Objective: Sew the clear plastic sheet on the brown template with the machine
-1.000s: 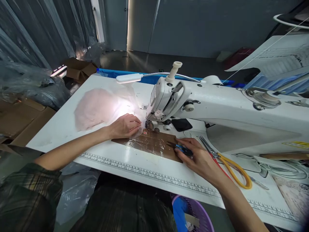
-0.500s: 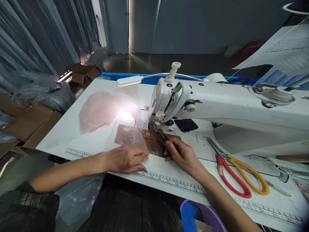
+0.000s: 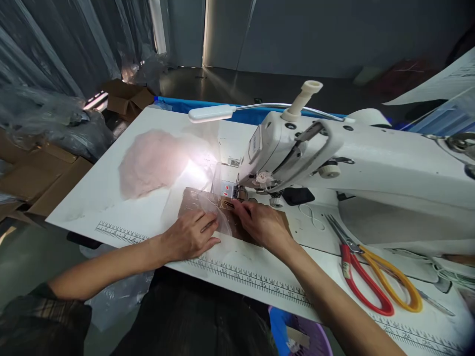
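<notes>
The sheer pink fabric lay bunched on the bench at ten o'clock from the brown plate, a translucent flap reaching over that plate, much as half a second earlier. The left hand, at the plate's eight o'clock, had shifted slightly toward ten; its bent fingers rested on the flap, though whether they pinched it I could not tell. The right hand had slid toward nine o'clock, closer to the left, its fingers clamped on the mostly hidden thread snips, whose dark tips now sat near the presser foot, at its seven o'clock. The red-and-yellow-handled shears stayed at the plate's four o'clock.
</notes>
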Demonstrator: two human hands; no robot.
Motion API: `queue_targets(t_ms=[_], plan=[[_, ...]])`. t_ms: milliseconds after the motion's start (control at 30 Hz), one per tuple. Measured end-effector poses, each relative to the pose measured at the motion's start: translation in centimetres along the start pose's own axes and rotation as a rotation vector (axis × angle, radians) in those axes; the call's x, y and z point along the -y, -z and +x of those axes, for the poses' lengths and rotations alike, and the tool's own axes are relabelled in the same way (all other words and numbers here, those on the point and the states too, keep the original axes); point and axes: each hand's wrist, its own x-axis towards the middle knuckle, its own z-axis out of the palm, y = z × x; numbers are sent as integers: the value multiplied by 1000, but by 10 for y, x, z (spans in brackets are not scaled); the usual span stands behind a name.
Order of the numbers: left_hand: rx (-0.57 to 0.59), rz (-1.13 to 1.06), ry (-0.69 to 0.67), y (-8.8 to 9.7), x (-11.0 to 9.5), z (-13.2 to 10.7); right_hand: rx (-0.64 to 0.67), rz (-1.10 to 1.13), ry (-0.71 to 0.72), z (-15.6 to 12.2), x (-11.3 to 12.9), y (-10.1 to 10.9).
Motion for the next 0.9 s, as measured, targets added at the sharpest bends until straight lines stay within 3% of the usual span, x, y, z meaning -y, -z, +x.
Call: queue_targets(t_ms=[233, 400, 500, 667, 767, 900], plan=[[-13, -34, 21, -2, 2, 1, 169, -110, 21, 11, 16, 7], [-14, -56, 33, -4, 2, -1, 163, -149, 38, 13, 24, 6], [-32, -90, 31, 0, 2, -3, 91, -185, 19, 3, 12, 4], [-88, -188, 26, 12, 20, 10, -96, -328, -5, -26, -48, 7], [9, -175, 43, 11, 41, 35, -349, -433, 60, -37, -78, 8], [227, -238, 110, -5, 58, 74, -404, -224, 151, -36, -83, 8]])
